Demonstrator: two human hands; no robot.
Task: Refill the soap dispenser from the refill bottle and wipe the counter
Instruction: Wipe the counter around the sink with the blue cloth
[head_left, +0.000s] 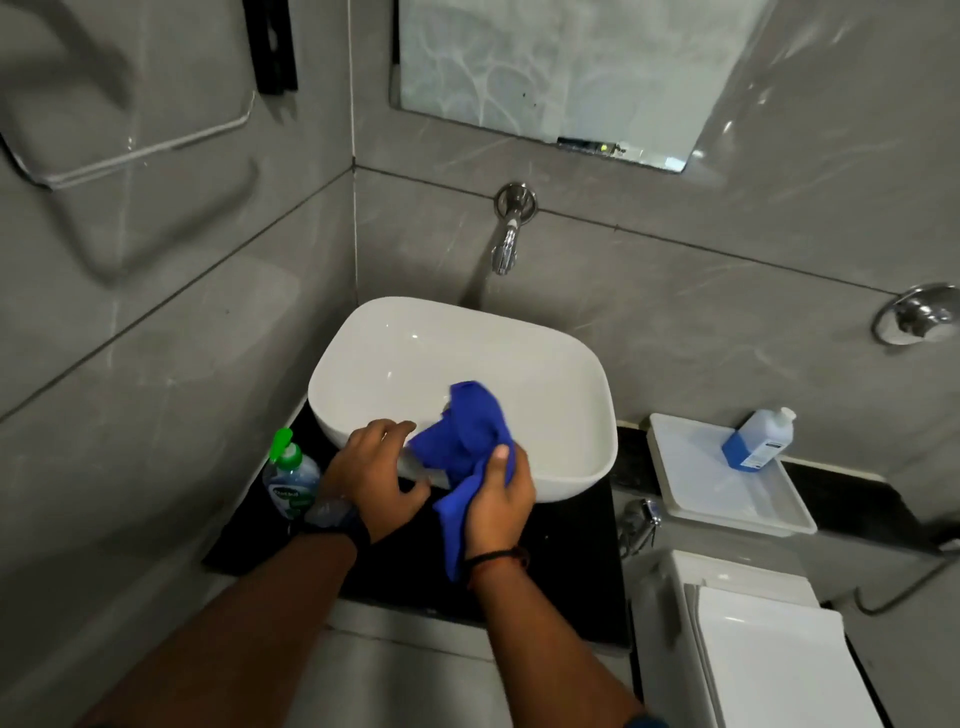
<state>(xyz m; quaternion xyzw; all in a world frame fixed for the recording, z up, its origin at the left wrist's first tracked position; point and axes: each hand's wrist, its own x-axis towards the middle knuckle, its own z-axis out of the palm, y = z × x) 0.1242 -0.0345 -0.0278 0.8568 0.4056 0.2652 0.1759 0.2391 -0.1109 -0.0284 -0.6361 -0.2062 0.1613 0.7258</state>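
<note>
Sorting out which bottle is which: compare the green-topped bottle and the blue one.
The green-topped bottle stands upright on the black counter left of the basin; the blue bottle leans in the white tray, right. One holds clear liquid, the other blue. Both have pump tops.

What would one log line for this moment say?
right hand: gripping blue cloth | left hand: open, at basin rim | soap dispenser: upright, left of basin
</note>
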